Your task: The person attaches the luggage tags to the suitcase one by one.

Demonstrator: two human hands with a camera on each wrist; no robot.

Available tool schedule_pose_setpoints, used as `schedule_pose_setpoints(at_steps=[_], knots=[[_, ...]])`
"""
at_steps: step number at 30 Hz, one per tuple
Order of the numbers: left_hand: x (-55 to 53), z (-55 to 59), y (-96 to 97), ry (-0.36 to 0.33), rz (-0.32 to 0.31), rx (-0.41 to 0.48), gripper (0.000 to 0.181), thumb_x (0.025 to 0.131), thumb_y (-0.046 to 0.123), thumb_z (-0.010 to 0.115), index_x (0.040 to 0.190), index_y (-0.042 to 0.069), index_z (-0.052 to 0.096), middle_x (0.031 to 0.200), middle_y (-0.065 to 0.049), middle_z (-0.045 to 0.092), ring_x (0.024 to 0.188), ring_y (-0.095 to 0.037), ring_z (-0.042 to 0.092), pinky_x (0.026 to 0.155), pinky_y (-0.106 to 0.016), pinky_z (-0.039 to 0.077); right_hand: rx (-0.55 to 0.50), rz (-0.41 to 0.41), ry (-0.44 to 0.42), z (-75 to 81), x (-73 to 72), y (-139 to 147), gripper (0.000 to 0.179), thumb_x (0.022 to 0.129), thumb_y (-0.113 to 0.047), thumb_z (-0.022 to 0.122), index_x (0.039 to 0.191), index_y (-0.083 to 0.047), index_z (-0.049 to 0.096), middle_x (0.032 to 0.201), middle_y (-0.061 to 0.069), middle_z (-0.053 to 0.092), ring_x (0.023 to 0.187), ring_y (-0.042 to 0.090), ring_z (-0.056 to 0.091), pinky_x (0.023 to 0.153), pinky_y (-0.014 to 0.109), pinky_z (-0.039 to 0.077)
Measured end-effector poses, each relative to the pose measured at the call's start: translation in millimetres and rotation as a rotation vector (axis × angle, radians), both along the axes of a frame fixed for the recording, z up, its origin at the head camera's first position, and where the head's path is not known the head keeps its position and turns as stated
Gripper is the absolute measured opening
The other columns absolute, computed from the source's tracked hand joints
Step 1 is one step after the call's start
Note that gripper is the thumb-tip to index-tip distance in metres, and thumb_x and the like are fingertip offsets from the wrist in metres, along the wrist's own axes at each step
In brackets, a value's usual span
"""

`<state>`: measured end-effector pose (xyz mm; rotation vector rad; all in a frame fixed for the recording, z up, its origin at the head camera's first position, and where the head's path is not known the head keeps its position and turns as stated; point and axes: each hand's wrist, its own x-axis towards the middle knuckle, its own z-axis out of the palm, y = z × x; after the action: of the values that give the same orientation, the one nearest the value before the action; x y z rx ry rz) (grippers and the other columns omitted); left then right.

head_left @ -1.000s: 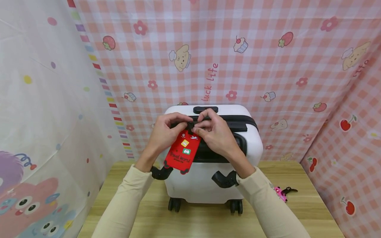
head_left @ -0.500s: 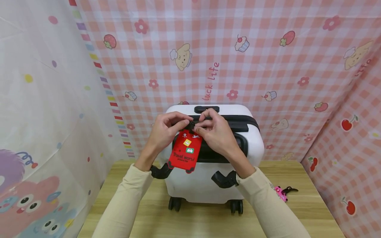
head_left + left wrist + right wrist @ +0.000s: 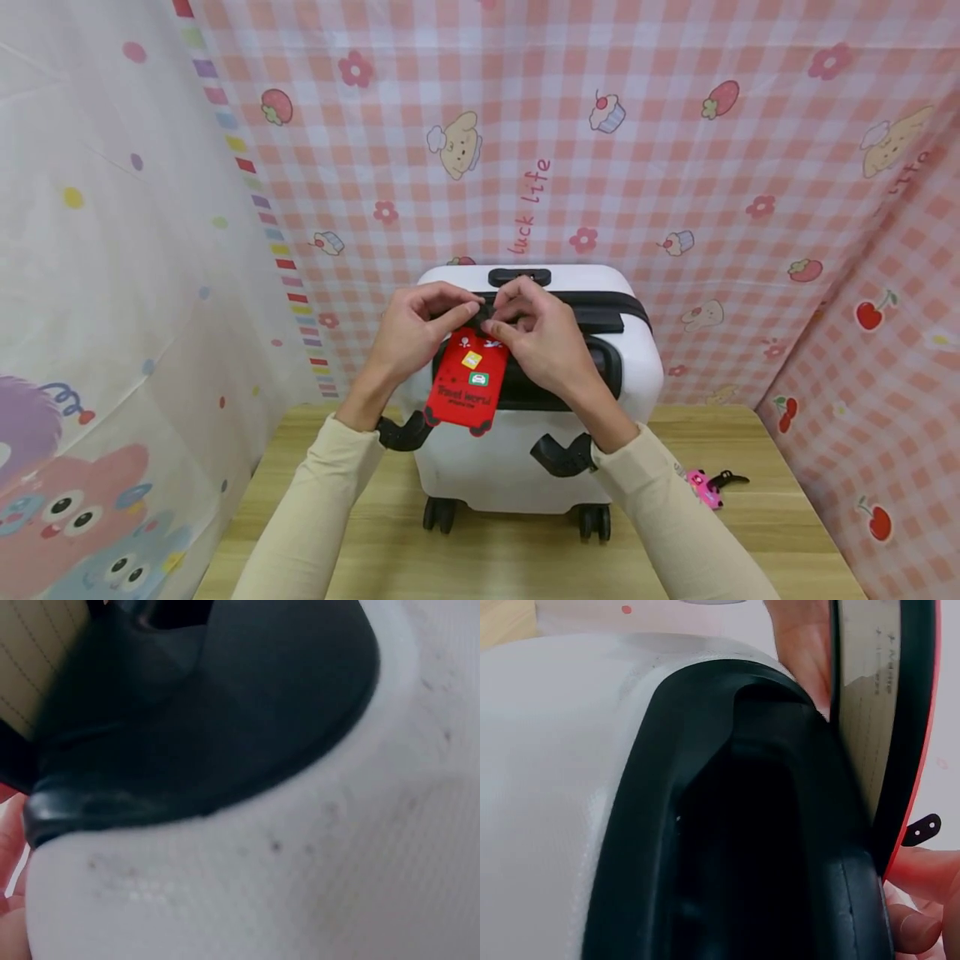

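Observation:
A red luggage tag printed like a small suitcase hangs in front of a white suitcase. My left hand pinches the tag's black strap from the left, thumb against forefinger. From the right, my right hand pinches the same strap close to the tag's top, its fingers bent. The fingertips of both hands nearly meet and cover most of the strap. In the right wrist view the tag shows edge-on, and a strap end with holes sticks out above curled fingers.
The suitcase stands on a wooden tabletop, its black carry handle on top and a black recessed panel in front. A pink tag with a black strap lies at right. Patterned curtains enclose the back and sides.
The luggage tag has swung slightly right and hangs straighter than a second ago. Both hands stay at the strap, with the right fingers shifted a little.

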<state>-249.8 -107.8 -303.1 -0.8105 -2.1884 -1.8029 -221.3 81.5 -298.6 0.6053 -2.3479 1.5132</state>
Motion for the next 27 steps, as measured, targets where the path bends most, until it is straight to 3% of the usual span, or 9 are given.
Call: schedule_pose_setpoints(at_steps=[12,20,27], knots=[[1.9,0.0,0.3,0.001,0.042,-0.041,0.016,0.092,0.009,0.069,0.106,0.003,0.075,0.100,-0.010,0.074,0.085,-0.020,0.068,0.076,-0.026,0.057,0.042,0.033,0.042,-1.3,1.6,-1.3,0.015,0.091,-0.006,0.070,0.105,-0.012,0.066,0.088,0.004,0.067,0.062,0.018,0.058,0.063,0.031,0.052],[0.9,-0.8,2.6,0.130,0.094,-0.083,0.020,0.087,-0.001,0.066,0.103,0.002,0.076,0.104,-0.012,0.067,0.103,-0.020,0.059,0.091,-0.033,0.050,0.038,0.012,0.040,-0.4,-0.1,-0.8,0.014,0.091,-0.006,0.070,0.104,-0.011,0.068,0.087,0.003,0.068,0.063,0.019,0.058,0.062,0.030,0.052],[1.7,1.2,3.4,0.129,0.093,-0.148,0.020,0.085,0.001,0.068,0.104,0.006,0.073,0.093,-0.008,0.066,0.097,-0.020,0.057,0.088,-0.039,0.046,0.019,-0.012,0.027,1.1,-0.6,-0.8,0.011,0.092,-0.010,0.070,0.103,-0.009,0.071,0.089,0.003,0.071,0.068,0.018,0.060,0.067,0.030,0.054]])
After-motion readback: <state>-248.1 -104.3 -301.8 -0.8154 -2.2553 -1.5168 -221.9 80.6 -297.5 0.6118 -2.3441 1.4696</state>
